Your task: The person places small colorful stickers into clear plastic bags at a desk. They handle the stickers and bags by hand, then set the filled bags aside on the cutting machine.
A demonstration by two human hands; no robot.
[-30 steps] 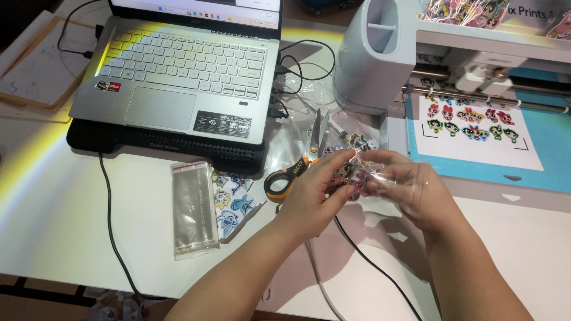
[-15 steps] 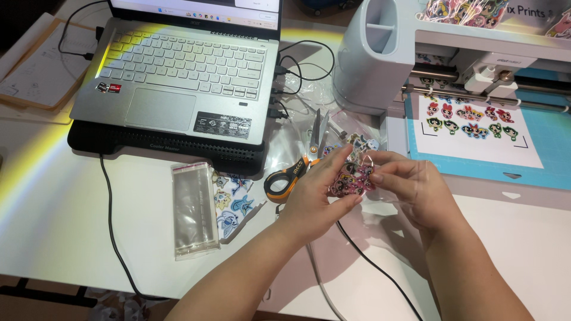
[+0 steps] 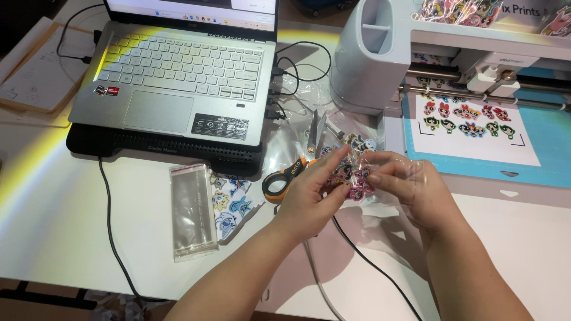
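Note:
My left hand (image 3: 309,193) and my right hand (image 3: 410,187) meet above the white table (image 3: 59,226), both pinching a small bunch of colourful cartoon stickers (image 3: 355,181). A thin clear plastic bag (image 3: 416,172) lies crumpled around the stickers and against my right fingers. Orange-handled scissors (image 3: 288,172) lie just left of my left hand, blades pointing away from me.
A silver laptop (image 3: 178,83) on a black cooling stand sits at the back left. A cutting machine (image 3: 452,59) with a printed sticker sheet (image 3: 470,128) on a blue mat is at the back right. Empty clear bags (image 3: 191,211) and loose stickers (image 3: 233,199) lie left. Cables (image 3: 369,267) cross the table.
Both hands have shifted slightly together while working the stickers and the clear bag; the bunch now sits between the fingertips of both hands.

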